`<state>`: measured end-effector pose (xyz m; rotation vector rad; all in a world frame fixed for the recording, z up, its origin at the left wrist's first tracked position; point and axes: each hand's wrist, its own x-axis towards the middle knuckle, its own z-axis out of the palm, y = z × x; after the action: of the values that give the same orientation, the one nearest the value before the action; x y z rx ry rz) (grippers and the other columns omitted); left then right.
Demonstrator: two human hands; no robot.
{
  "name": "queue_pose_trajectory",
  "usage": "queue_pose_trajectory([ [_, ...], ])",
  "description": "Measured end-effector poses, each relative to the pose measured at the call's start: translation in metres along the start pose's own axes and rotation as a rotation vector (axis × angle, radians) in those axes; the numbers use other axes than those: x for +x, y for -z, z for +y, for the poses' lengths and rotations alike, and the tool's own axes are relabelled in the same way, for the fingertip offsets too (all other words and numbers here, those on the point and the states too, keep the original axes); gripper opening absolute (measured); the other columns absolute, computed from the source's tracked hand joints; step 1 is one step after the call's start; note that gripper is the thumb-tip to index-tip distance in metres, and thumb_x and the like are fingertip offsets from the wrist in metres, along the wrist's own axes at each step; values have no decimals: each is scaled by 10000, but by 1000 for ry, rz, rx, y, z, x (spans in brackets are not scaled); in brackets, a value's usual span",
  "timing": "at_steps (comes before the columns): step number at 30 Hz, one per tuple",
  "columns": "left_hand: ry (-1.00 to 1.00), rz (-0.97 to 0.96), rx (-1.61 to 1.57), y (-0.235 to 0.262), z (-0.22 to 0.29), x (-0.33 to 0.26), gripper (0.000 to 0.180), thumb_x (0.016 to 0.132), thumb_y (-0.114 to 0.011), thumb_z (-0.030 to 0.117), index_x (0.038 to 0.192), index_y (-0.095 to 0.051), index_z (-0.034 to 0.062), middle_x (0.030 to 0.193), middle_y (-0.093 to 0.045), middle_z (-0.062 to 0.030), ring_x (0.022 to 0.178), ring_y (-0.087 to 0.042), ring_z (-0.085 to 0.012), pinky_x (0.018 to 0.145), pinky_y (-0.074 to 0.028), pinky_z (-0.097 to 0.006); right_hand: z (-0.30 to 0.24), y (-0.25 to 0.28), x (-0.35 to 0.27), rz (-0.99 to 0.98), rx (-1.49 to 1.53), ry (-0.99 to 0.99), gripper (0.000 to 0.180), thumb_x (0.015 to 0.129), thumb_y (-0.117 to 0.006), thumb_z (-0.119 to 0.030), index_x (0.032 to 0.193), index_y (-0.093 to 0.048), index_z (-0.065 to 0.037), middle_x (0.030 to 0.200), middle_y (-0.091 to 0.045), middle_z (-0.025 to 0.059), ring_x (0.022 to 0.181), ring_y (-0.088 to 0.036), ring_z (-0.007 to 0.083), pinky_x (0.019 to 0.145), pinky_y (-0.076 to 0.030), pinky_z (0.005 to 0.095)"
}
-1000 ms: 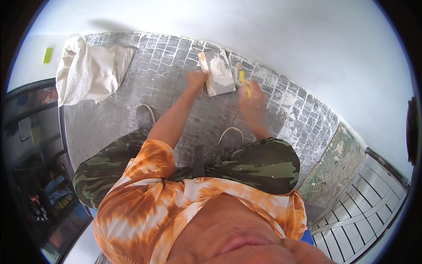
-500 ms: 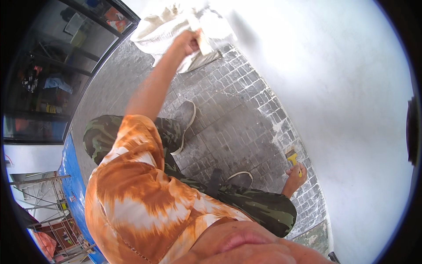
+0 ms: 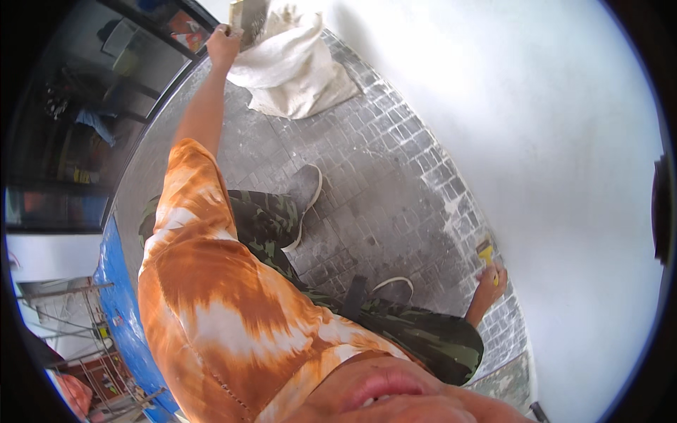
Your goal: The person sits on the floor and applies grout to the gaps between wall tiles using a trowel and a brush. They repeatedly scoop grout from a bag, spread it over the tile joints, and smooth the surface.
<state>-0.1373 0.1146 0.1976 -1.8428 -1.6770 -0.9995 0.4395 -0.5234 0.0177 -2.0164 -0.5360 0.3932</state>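
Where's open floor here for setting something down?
Bare grey pavers lie between the white sack and the two shoes, and along the foot of the white wall. It is crowded by the sack, where the left hand holds a flat tool, and near the right hand with its yellow-handled tool.

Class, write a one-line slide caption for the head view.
Left hand holds a plaster-smeared board over a white sack; right hand grips a yellow-handled scraper.

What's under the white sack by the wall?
The white sack lies on the grey paving, bricks showing around its edges. What it covers is hidden. The left hand holds a flat board just above it.
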Motion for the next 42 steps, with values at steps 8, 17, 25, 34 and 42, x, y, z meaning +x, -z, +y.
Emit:
queue_pose_trajectory([
  [8, 34, 226, -275, 14, 105, -4, 295, 806, -777, 262, 875, -694, -13, 838, -723, -179, 781, -712, -317, 693, -542, -398, -44, -52, 55, -308, 131, 129, 180, 863, -732, -166, 971, -737, -22, 878, -689, 79, 747, -633, 144, 665, -520, 280],
  [17, 505, -813, -918, 54, 308, -307, 374, 969, -648, 240, 1160, -569, -72, 1030, -665, -168, 895, -678, -253, 695, -587, -365, -49, -111, 125, -588, -522, 460, 280, 849, -603, -296, 901, -737, -55, 867, -701, 154, 788, -650, 316, 738, -516, 418],
  [25, 1347, -800, -1123, 76, 303, -454, 240, 977, -593, 80, 1190, -575, -30, 990, -666, -108, 815, -675, -187, 677, -584, -332, -92, -166, 105, -750, -253, 795, 292, 856, -617, -330, 960, -751, -92, 995, -726, 106, 867, -664, 295, 794, -531, 396],
  [34, 962, -1099, -1062, 58, 310, -455, 258, 944, -628, 93, 1146, -609, -67, 926, -689, -104, 780, -665, -161, 618, -544, -309, -94, -129, 134, -811, -677, 558, 308, 850, -587, -377, 1005, -761, -176, 1011, -729, 51, 915, -676, 263, 819, -539, 393],
  [42, 1021, -1006, -1077, 71, 327, -485, 268, 917, -664, 68, 1118, -627, -104, 971, -706, -146, 852, -656, -168, 746, -503, -308, -81, -127, 119, -756, -760, 567, 346, 844, -590, -442, 1033, -766, -212, 1018, -745, 45, 899, -694, 252, 767, -555, 406],
])
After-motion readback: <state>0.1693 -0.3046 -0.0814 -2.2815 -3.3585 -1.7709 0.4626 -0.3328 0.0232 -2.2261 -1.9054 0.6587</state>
